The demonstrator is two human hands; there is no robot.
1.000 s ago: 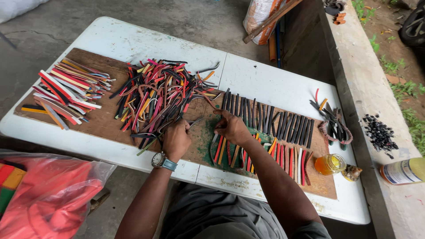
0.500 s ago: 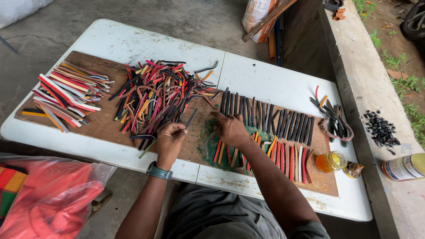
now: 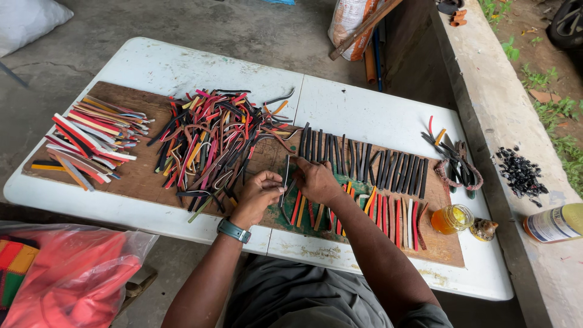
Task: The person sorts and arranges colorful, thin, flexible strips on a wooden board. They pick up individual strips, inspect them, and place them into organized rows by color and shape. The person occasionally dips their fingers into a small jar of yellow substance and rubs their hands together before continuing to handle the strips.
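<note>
My left hand (image 3: 258, 195), with a teal watch at the wrist, and my right hand (image 3: 314, 180) meet over a green mat on a brown board (image 3: 136, 176). Both pinch one thin black strip (image 3: 286, 176) held upright between them. A loose pile of red, black, yellow and pink strips (image 3: 209, 143) lies just left of my hands. To the right runs a row of black strips (image 3: 364, 161), with a row of coloured strips (image 3: 382, 209) below it. A neat stack of longer coloured strips (image 3: 91, 140) sits at the board's left end.
The board lies on a white folding table (image 3: 364, 115). A small jar of orange liquid (image 3: 450, 218) and a shell stand at the right end, near a knot of black strips (image 3: 455, 164). A red plastic bag (image 3: 67, 279) sits lower left. A concrete ledge holds black bits (image 3: 521, 173) and a can.
My left hand has moved right from the pile's edge to meet my right hand. Both now hold a black strip upright over the mat.
</note>
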